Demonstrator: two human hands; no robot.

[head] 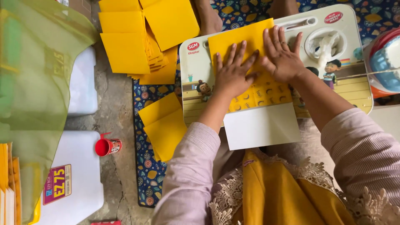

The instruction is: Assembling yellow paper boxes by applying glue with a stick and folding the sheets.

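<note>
We see left hand (231, 75) and right hand (283, 56) both flat, fingers spread, gripping nothing, pressing thin light bendy yellow paper sheet (233, 41) on the cartoon-printed plastic lap tray (193, 62); best pinched at edges

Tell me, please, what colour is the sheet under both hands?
Yellow: the sheet shows best in the head view.

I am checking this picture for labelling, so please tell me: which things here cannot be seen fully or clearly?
All in the head view:
- Yellow paper: middle covered by the left hand and right hand.
- Lap tray: drawings partly hidden by paper and arms.
- White sheet: its far edge lies under the yellow paper.
- Red and blue round object: cut off by the right edge.
- Stacked yellow sheets: cut off by the top edge.
</note>
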